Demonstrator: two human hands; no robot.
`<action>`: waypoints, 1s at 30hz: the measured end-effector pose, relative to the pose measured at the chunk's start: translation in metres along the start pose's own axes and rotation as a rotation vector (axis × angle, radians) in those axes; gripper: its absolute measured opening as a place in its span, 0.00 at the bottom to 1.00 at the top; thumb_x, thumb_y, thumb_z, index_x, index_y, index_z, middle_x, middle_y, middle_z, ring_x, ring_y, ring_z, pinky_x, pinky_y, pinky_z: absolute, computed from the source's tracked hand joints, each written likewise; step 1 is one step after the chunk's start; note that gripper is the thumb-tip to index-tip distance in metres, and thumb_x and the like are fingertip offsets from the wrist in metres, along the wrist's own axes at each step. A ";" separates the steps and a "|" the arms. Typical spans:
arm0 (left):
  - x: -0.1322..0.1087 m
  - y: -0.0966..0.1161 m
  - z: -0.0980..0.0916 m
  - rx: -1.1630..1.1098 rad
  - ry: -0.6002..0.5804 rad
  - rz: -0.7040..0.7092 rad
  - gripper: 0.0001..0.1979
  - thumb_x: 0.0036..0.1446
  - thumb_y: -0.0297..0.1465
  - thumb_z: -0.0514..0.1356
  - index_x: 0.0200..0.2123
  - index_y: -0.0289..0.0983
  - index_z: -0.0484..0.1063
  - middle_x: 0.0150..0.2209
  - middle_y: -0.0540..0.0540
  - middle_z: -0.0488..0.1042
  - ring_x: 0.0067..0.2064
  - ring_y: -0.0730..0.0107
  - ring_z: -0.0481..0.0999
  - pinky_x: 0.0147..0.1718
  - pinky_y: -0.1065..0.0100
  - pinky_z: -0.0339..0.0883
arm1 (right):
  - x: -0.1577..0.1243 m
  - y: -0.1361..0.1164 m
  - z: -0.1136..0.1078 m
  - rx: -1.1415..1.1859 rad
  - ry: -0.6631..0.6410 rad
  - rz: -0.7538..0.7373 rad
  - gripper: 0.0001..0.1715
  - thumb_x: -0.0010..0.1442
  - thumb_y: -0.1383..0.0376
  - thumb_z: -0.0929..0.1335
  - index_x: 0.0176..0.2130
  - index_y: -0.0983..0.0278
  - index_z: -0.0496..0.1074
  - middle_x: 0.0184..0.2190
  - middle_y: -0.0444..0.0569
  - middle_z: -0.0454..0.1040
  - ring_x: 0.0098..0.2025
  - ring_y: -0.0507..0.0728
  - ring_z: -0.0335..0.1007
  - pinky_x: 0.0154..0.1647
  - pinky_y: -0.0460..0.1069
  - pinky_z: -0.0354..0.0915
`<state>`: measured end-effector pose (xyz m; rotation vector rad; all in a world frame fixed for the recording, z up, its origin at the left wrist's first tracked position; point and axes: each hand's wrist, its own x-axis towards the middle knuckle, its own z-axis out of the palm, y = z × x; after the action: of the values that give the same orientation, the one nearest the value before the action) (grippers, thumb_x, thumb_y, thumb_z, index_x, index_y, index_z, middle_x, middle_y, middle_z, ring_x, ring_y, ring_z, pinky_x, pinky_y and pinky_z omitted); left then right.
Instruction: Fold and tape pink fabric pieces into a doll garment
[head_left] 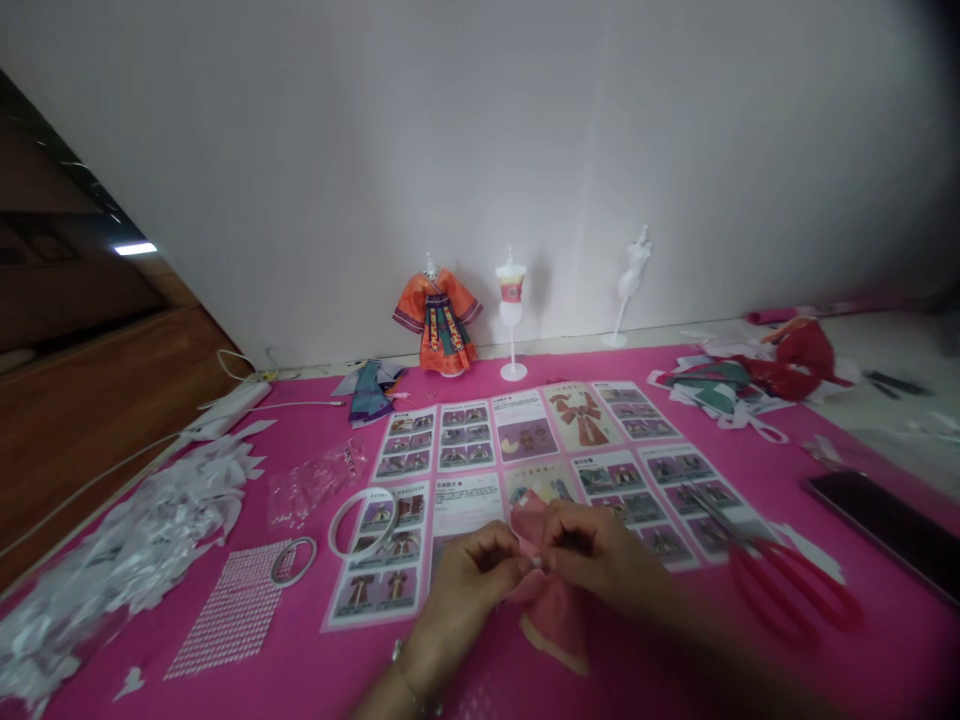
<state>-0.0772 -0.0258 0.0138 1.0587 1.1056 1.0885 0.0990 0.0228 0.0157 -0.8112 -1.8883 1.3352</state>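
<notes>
Both hands meet over the near edge of a printed instruction sheet [465, 505]. My left hand [480, 570] pinches the left side of a small pink doll garment [559, 620] with a pale hem. On its other side my right hand [592, 550] pinches the same cloth near its middle. Part of the garment stands up between the hands, and the rest hangs below them. A small whitish spot shows between the fingertips; what it is I cannot make out. Red-handled scissors [772, 580] lie to the right of my right hand.
At the back stand a mini mannequin in an orange robe [439, 320], one with a pink top [511, 300] and a bare one [634, 275]. Tape rolls [334, 540], a rhinestone sheet [232, 605] and white scraps [142, 540] lie left; fabric pieces [750, 375] and a phone [889, 525] right.
</notes>
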 end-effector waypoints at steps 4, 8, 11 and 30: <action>0.000 0.001 0.000 0.023 0.011 0.004 0.10 0.47 0.34 0.66 0.24 0.34 0.72 0.23 0.52 0.69 0.27 0.73 0.65 0.29 0.71 0.57 | 0.000 0.002 0.000 -0.013 0.030 -0.020 0.07 0.54 0.70 0.67 0.24 0.64 0.69 0.24 0.41 0.66 0.29 0.50 0.61 0.30 0.46 0.56; 0.000 0.001 0.000 0.056 0.017 0.063 0.11 0.47 0.35 0.67 0.22 0.34 0.71 0.24 0.52 0.67 0.27 0.74 0.64 0.29 0.71 0.56 | 0.000 0.002 0.000 -0.041 0.053 -0.036 0.08 0.54 0.69 0.68 0.24 0.63 0.69 0.24 0.41 0.65 0.28 0.50 0.60 0.29 0.46 0.55; -0.001 0.002 0.001 0.063 0.006 0.125 0.11 0.48 0.34 0.67 0.22 0.34 0.72 0.25 0.50 0.68 0.29 0.72 0.66 0.30 0.70 0.58 | 0.000 0.001 0.000 -0.030 0.025 -0.060 0.05 0.55 0.67 0.68 0.27 0.63 0.69 0.26 0.42 0.67 0.29 0.51 0.61 0.30 0.46 0.57; -0.005 0.002 0.004 0.054 -0.013 0.226 0.06 0.49 0.32 0.67 0.25 0.36 0.76 0.28 0.49 0.70 0.32 0.70 0.69 0.33 0.69 0.62 | -0.003 0.000 0.005 0.077 0.031 -0.035 0.12 0.56 0.60 0.69 0.24 0.63 0.67 0.24 0.42 0.66 0.27 0.51 0.59 0.26 0.46 0.56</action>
<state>-0.0739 -0.0309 0.0173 1.2542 1.0276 1.2334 0.0964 0.0177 0.0139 -0.7525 -1.8077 1.3568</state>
